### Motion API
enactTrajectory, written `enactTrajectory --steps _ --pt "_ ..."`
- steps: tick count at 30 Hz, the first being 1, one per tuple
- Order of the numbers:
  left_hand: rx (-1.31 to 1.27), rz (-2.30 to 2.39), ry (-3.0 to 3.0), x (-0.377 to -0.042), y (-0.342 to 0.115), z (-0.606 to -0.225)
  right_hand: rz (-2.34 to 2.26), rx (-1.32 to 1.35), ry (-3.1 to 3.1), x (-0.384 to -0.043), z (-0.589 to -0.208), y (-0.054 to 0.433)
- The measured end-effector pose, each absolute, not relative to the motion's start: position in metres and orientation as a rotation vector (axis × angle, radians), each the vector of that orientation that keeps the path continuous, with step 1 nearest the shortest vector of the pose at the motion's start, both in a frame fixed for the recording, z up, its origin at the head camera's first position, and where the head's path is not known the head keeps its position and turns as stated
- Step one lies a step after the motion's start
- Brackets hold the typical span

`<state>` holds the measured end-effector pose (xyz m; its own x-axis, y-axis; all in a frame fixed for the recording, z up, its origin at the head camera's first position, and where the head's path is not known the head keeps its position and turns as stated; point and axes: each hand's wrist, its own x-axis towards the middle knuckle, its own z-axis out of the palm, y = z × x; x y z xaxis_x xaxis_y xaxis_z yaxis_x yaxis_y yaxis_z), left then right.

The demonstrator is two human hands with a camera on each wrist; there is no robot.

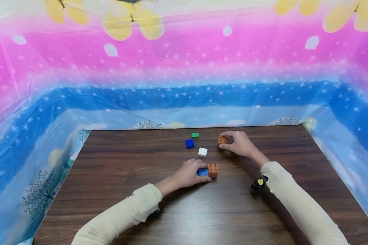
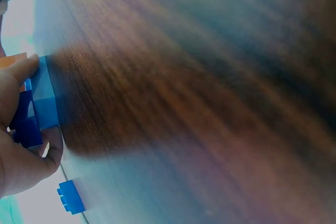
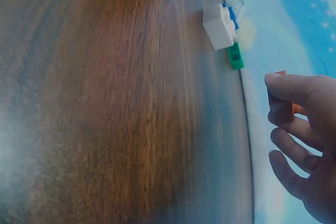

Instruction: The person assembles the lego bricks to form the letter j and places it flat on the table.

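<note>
Near the middle of the table, the left hand [image 1: 189, 173] grips a blue block build [image 1: 203, 172] between thumb and fingers. An orange toy brick [image 1: 213, 170] sits at the right end of that build, studs up. In the left wrist view, lighter and darker blue pieces [image 2: 45, 98] show between the fingers, with part of the build hidden by the thumb. Farther back, the right hand [image 1: 240, 143] pinches a second orange brick [image 1: 222, 140], also seen in the right wrist view as a brick [image 3: 281, 100] between thumb and fingertips. I cannot tell whether it touches the table.
Between the hands and the back edge lie a white brick [image 1: 202, 152], a dark blue brick [image 1: 189, 144] and a green brick [image 1: 195, 135]. The brown wooden table [image 1: 116, 160] is bordered by a patterned cloth [image 1: 184, 95] at the back and sides.
</note>
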<state>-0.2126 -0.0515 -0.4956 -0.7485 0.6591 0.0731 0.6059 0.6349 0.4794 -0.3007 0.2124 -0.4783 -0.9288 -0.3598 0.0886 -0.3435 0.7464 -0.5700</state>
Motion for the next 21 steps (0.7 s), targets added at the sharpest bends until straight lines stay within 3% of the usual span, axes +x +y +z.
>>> enactTrajectory --steps 21 --pt "1.1 0.784 2.726 -0.212 -0.053 -0.494 -0.985 -0.809 2.932 -0.252 -0.443 0.198"
